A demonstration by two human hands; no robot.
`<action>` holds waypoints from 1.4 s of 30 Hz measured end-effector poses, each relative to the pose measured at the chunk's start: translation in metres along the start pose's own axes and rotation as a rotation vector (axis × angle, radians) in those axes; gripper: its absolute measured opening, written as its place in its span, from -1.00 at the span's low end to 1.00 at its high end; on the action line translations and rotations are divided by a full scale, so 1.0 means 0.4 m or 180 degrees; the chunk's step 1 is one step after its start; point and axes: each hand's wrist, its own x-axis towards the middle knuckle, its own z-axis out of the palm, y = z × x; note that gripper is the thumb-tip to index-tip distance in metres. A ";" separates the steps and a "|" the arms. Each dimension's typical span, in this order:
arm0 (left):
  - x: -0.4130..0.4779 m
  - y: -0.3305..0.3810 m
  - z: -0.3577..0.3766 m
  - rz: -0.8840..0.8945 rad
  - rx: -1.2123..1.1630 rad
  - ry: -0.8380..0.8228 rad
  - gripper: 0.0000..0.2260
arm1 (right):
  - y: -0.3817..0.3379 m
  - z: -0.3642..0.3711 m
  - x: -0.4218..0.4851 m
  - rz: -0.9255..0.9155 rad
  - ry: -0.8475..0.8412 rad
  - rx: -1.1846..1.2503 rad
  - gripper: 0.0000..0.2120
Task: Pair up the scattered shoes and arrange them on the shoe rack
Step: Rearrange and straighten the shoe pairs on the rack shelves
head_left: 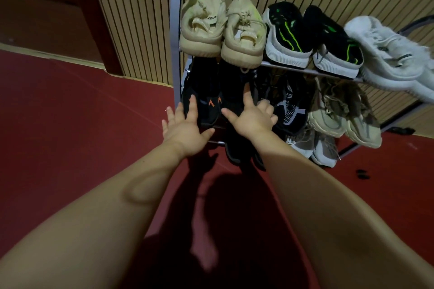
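A grey metal shoe rack point(175, 30) stands against the slatted wall. Its top shelf carries a beige pair point(220, 28), a black pair with green stripes point(310, 40) and a white shoe point(394, 58). On the middle shelf sits a black pair with orange marks point(206, 91), then a black-and-grey shoe point(290, 105) and a tan pair point(342, 115). My left hand point(185, 126) is spread open at the heel of the left black shoe. With fingers extended, my right hand point(251, 117) touches the heel of the right black shoe.
Lower down, a dark shoe point(237, 150) and a grey-white pair point(319, 148) sit at the rack's bottom. A small dark object point(433, 174) lies on the red floor at the right. A wooden door frame point(98, 19) stands left of the rack.
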 end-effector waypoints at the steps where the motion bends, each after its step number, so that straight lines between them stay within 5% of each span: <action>1: -0.001 0.000 0.000 0.0001 -0.0017 -0.0002 -0.20 | 0.002 0.003 -0.001 0.0003 -0.0025 0.0020 -0.18; 6: 0.000 0.001 -0.006 0.0009 -0.0126 -0.0003 -0.20 | -0.009 0.003 -0.004 -0.0282 0.0136 0.1104 -0.10; 19: 0.007 0.011 -0.010 0.0240 -0.0030 -0.0151 -0.21 | 0.068 -0.054 0.037 0.0314 -0.0448 0.2945 0.03; 23: 0.010 0.041 0.003 0.0300 0.0026 -0.0194 -0.21 | 0.192 -0.134 0.014 0.0155 -0.0730 0.3030 -0.15; 26: 0.007 0.076 0.026 0.0428 0.0098 -0.0209 -0.21 | 0.286 -0.168 0.010 0.0323 -0.0301 0.3332 -0.25; 29: -0.002 0.104 0.054 0.0502 0.0255 -0.0214 -0.21 | 0.325 -0.155 0.017 0.0400 0.0092 0.2941 -0.30; 36: -0.015 0.124 0.056 0.0455 0.0370 -0.0105 -0.21 | 0.215 -0.139 0.033 -0.0171 0.0260 -0.0209 -0.16; 42: -0.022 0.108 0.019 0.0355 0.0165 -0.0128 -0.21 | 0.101 -0.103 0.076 -0.0338 -0.0124 -0.0840 -0.07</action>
